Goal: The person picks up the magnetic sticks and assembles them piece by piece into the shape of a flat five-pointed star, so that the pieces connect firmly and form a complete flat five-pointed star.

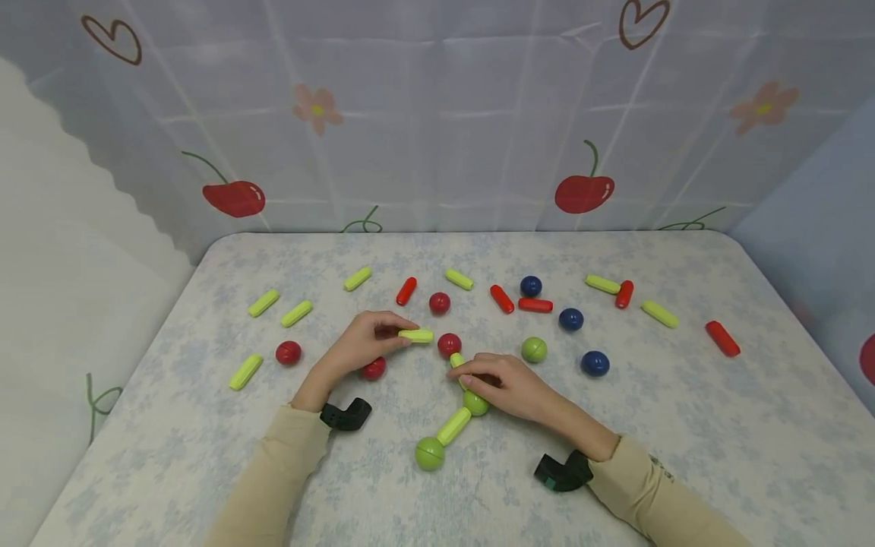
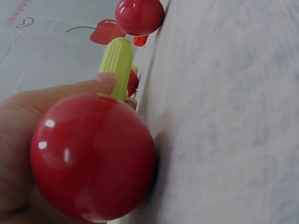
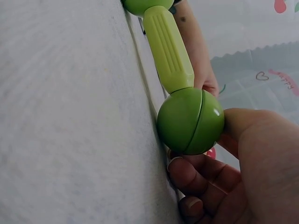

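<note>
In the head view my left hand (image 1: 362, 342) pinches a yellow-green toy stick (image 1: 418, 336) between thumb and fingertips, its free end pointing at a red ball (image 1: 449, 346). Under that palm sits another red ball (image 1: 374, 369), large in the left wrist view. My right hand (image 1: 509, 384) grips the upper stick (image 1: 456, 359) of a joined chain, mostly hidden by the fingers. That chain runs from the red ball through this stick to a green ball (image 1: 476, 403), then a second yellow-green stick (image 1: 454, 427) and an end green ball (image 1: 429, 453). The right wrist view shows the middle green ball (image 3: 191, 121) beside my thumb.
Loose yellow-green sticks (image 1: 297, 313), red sticks (image 1: 502, 298) and a red ball (image 1: 289, 352) lie around the patterned tabletop (image 1: 171, 456). Several blue balls (image 1: 595, 363) and one green ball (image 1: 534, 349) are to the right. A printed curtain (image 1: 437, 137) hangs behind.
</note>
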Motion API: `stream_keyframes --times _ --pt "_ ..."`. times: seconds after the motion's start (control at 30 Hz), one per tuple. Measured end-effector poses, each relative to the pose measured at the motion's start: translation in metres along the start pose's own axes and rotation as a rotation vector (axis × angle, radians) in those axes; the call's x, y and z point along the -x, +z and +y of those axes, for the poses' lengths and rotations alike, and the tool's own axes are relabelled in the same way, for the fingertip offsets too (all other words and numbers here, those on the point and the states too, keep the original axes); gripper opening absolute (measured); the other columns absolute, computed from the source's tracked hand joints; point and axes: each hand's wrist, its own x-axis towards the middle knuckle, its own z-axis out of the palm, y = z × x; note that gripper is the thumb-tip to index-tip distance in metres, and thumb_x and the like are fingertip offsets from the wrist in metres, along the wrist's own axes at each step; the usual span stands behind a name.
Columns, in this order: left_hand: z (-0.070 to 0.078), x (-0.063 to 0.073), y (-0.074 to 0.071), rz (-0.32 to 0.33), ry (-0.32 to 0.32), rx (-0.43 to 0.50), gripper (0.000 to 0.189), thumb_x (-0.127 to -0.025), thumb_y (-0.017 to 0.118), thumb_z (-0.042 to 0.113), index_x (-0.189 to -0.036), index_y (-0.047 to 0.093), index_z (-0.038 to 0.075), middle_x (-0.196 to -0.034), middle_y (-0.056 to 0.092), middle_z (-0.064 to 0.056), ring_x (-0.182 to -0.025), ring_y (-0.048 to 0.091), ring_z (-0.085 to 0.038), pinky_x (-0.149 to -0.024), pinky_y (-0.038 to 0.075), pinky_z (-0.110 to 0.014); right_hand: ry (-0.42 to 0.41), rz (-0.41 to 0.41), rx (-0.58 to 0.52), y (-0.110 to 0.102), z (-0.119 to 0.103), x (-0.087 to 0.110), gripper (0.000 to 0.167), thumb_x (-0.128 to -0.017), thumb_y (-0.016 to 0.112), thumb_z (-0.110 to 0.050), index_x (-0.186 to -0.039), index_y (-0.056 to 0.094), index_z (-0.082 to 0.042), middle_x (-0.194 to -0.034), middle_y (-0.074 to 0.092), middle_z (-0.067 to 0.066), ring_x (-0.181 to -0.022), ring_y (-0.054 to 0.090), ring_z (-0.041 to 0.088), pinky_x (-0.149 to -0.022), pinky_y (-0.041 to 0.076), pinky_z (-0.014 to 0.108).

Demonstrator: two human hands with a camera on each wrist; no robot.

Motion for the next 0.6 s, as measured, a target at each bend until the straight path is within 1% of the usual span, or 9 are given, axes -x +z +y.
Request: stream_keyframes --times 0.23,0.33,0.4,0.47,0.53,0.6 --pt "0.003 -0.002 0.002 -0.028 0.019 0.012 0.022 -0.084 0.07 0.004 -0.106 0.071 0.007 -0.1 0.066 0.001 -0.083 0.057 -0.015 -0.076 0.047 -0.031 -0.017 -0.012 0.001 -0.002 -0.002 -0.001 0.022 -0.096 0.055 -0.024 -0.112 0.069 -0.018 -0.088 0.059 -0.011 -0.07 0.048 0.008 -0.059 0.041 0.025" --pt "0.003 -0.002 0.002 -0.027 0.031 0.013 0.021 -0.084 0.07 0.004 -0.105 0.071 0.007 -0.099 0.066 0.001 -0.082 0.057 -0.014 -0.075 0.047 -0.03 -0.02 -0.002 0.005 -0.002 -0.002 -0.003 0.024 -0.096 0.056 -0.022 -0.117 0.067 -0.016 -0.095 0.062 -0.009 -0.073 0.05 0.008 -0.062 0.042 0.025" --pt "0.003 -0.002 0.003 -0.027 0.036 0.013 0.022 -0.084 0.07 0.004 -0.105 0.071 0.006 -0.099 0.066 0.001 -0.082 0.057 -0.015 -0.075 0.048 -0.031 -0.009 0.032 0.007 -0.003 -0.003 -0.005 0.026 -0.095 0.057 -0.019 -0.119 0.065 -0.016 -0.096 0.062 -0.008 -0.072 0.05 0.008 -0.062 0.043 0.025" --pt "0.002 -0.001 0.004 -0.027 0.036 0.016 0.022 -0.084 0.07 0.004 -0.105 0.071 0.006 -0.1 0.066 0.001 -0.083 0.057 -0.015 -0.076 0.048 -0.031 0.012 0.091 0.004 -0.003 -0.004 -0.009 0.027 -0.094 0.06 -0.016 -0.12 0.065 -0.015 -0.095 0.062 -0.007 -0.071 0.052 0.008 -0.062 0.045 0.026" --pt "0.002 -0.001 0.004 -0.031 0.031 0.017 0.021 -0.084 0.07 0.004 -0.105 0.071 0.006 -0.1 0.066 0.001 -0.084 0.058 -0.014 -0.076 0.048 -0.031 0.039 0.147 0.008 -0.004 -0.006 -0.015 0.028 -0.091 0.063 -0.014 -0.119 0.064 -0.014 -0.092 0.059 -0.005 -0.068 0.052 0.01 -0.059 0.046 0.026" --pt "0.002 -0.001 0.006 -0.035 0.023 0.016 0.021 -0.084 0.07 0.005 -0.105 0.071 0.008 -0.1 0.066 0.002 -0.085 0.058 -0.013 -0.077 0.048 -0.031 0.072 0.171 0.029 -0.004 -0.008 -0.022 0.03 -0.09 0.065 -0.015 -0.119 0.063 -0.013 -0.094 0.056 -0.002 -0.069 0.052 0.011 -0.06 0.047 0.027"
